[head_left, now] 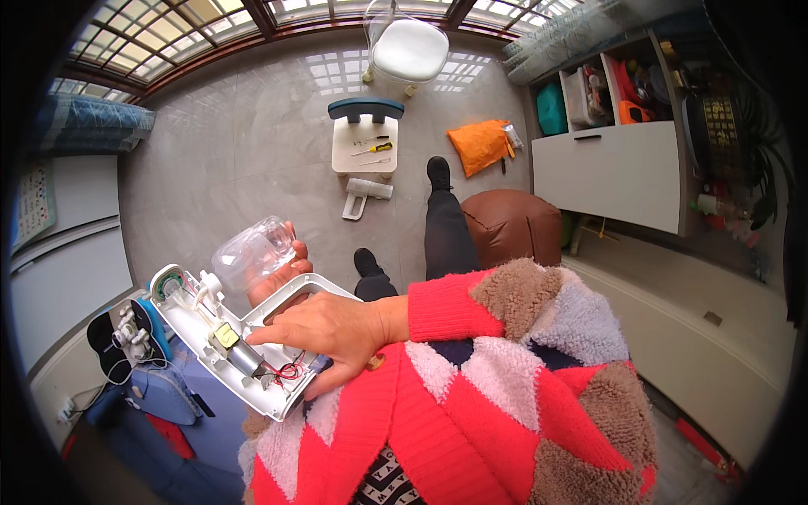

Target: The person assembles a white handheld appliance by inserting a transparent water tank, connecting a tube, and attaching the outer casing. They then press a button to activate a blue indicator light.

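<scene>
A white plastic sprayer-like device [192,324] with its shell opened is held over my lap at the lower left. Inside it show a silver cylindrical motor [244,358], a yellow-labelled part [225,336] and red and black wires [288,370]. A clear bottle [244,252] is at its far side. My left hand [284,273] is closed around the bottle from behind, partly hidden by the device. Across the looped white handle lies my right hand [332,326], fingers stretched out, index tip by the motor and thumb apart near the shell's near end.
A small stool [355,158] ahead carries a yellow-black screwdriver [374,148] and small tools. Before it lies a white shell piece [368,190]. An orange bag [478,147], brown pouf [515,227] and white cabinet [610,172] stand right; a blue chair [189,421] is lower left.
</scene>
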The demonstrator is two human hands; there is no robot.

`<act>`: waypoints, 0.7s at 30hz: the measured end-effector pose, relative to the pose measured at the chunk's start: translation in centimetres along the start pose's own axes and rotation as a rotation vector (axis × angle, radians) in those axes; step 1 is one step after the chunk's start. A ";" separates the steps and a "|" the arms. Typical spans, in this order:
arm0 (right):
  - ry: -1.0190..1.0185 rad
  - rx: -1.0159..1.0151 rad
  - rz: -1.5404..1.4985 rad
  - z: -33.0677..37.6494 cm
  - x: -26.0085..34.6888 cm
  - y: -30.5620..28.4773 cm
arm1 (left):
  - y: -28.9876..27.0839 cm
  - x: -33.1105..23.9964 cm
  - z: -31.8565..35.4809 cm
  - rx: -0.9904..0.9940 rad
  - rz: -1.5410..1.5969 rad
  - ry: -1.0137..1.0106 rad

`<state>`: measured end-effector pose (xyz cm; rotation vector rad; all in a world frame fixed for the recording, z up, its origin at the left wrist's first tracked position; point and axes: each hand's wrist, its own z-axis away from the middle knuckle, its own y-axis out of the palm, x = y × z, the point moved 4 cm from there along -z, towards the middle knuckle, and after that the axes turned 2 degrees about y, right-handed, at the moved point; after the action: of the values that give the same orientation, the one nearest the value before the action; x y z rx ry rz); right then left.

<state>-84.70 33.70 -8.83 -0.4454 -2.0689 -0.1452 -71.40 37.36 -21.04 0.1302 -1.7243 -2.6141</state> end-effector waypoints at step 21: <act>0.224 0.666 -0.428 16.7 -19.0 -12.2 | -18.6 19.5 -10.9 -0.275 0.406 0.630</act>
<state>-94.03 22.32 -32.73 0.4052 -1.8280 0.2309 -89.31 33.68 -43.65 0.4800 -1.0456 -2.1544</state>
